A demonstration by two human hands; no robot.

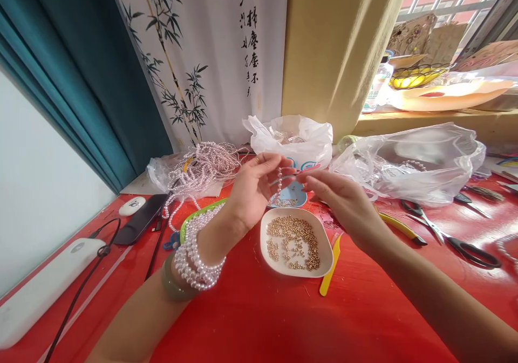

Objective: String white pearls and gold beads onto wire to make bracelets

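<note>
My left hand (259, 185) is raised above the table, its fingers closed on a short strand of pearl beads (279, 182) that hangs down by the palm. Several pearl bracelets (198, 255) and a green bangle (174, 282) circle that wrist. Close by on the right is my right hand (332, 187), its thumb and fingers pinched together near the strand's end. What it pinches is too fine to make out. Below both hands stands a white dish (265, 252) of small gold beads (311, 244). Partly hidden behind it is a blue dish (297, 198).
Yellow tweezers (331, 268) lie beside the white dish. Scissors (453, 239) and yellow-handled pliers (400, 228) rest at right. Behind are a heap of pearl strands (206, 169) and plastic bags (413, 163). A phone (141, 220) and a white power strip (52, 282) lie left.
</note>
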